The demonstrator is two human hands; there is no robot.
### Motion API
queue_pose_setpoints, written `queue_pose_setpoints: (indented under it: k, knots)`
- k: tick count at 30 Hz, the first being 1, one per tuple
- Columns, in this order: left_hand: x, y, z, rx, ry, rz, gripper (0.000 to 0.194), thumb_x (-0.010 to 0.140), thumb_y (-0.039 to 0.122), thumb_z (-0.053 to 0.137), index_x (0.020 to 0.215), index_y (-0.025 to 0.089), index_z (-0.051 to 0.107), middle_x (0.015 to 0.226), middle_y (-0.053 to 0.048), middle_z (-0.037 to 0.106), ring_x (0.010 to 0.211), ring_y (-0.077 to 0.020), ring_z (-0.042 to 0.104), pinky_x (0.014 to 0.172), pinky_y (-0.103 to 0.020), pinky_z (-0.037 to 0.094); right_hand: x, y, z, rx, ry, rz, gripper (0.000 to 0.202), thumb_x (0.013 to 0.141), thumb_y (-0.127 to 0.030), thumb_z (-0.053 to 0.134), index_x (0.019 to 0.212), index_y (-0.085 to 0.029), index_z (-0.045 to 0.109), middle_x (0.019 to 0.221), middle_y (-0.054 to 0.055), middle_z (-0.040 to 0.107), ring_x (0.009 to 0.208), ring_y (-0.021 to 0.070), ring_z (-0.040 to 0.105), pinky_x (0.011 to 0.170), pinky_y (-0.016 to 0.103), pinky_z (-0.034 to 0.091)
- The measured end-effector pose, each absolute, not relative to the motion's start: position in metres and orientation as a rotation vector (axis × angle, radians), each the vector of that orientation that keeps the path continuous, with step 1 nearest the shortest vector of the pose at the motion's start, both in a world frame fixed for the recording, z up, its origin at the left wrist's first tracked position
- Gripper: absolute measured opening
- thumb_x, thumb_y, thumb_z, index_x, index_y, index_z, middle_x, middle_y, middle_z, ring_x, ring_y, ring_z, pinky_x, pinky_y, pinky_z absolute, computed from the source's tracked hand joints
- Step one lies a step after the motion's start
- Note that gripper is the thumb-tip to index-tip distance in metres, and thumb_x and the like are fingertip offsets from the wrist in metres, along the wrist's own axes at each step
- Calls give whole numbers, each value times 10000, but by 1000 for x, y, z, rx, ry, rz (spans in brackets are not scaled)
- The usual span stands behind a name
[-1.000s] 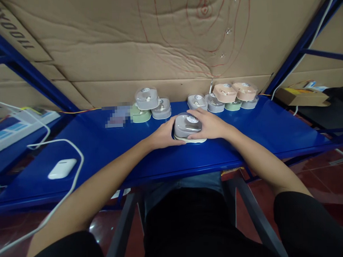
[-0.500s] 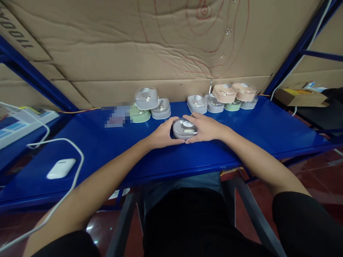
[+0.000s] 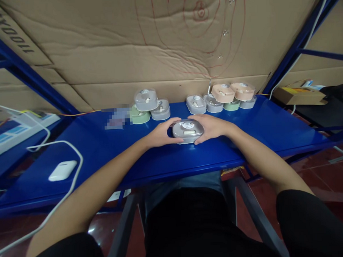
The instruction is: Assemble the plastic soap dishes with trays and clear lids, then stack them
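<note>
Between my two hands is a grey oval plastic box [image 3: 186, 137] with a clear lid, a round white sticker on top and a pale latch facing me. My left hand [image 3: 162, 133] clasps its left end, thumb toward me. Around the right end curls my right hand [image 3: 212, 127]. The box is at the blue tabletop [image 3: 150, 165]; whether it rests there or is slightly raised I cannot tell. Behind it on the left, a grey box [image 3: 146, 100] is stacked on a green box [image 3: 139, 115], beside another grey box [image 3: 161, 110].
More grey boxes [image 3: 196, 104] stand at the back right, with peach boxes [image 3: 223, 93] stacked over a green one [image 3: 231, 105]. A white earbud case [image 3: 62, 170] and a white cable [image 3: 81, 159] lie on the left. Cardboard [image 3: 106, 63] walls the back.
My right hand has shifted a little right along the grey box, so more of its lid, sticker and latch shows. My left hand stays at the left end.
</note>
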State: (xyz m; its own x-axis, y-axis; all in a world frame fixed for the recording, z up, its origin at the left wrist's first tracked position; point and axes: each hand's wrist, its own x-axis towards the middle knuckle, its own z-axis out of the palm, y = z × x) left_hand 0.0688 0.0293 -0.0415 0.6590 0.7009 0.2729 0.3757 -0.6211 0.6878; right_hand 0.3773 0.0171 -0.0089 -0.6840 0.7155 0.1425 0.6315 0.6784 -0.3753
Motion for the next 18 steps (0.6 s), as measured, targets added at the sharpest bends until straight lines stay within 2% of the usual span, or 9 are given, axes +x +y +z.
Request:
queue_pose_setpoints:
  k: [4,7,10,13,18]
  knots:
    - [53,36,-31,2290,840,820,1017,762,595,965,1616,242,541,1626,-229,665,1478,-446,691,1238,-635,574,377,14,-3,-1021,-2472,318,1186,759,-809,929,1731,-273,512,1709,178,618,1539,475,611,1281,667,500]
    - [39,41,-18,2347,938,1081,757,921,537,819,1566,232,566,1531,-203,723,1427,-408,719,1267,-645,540,381,14,12,-1150,-2238,72,1139,827,-861,851,1731,-267,496,1663,199,637,1487,471,624,1255,668,496]
    - [27,49,-10,2496,1199,1305,622,927,460,803,1474,233,613,1490,-188,715,1439,-428,677,1295,-670,493,384,26,27,-1447,-1985,-209,1112,898,-844,781,1751,-216,439,1511,233,691,1361,483,648,1156,665,520]
    - [20,60,-12,2557,1430,1368,656,864,407,845,1460,252,617,1558,-194,642,1540,-475,559,1339,-696,422,380,50,35,-1701,-1856,-425,1072,943,-767,765,1738,-133,425,1455,278,678,1333,508,621,1123,657,479]
    - [17,73,-24,2511,1577,1398,730,824,424,873,1472,230,601,1619,-233,554,1588,-502,491,1370,-691,371,365,82,30,-1947,-1798,-515,826,1011,-628,760,1592,-73,571,1438,316,671,1320,465,622,1099,583,448]
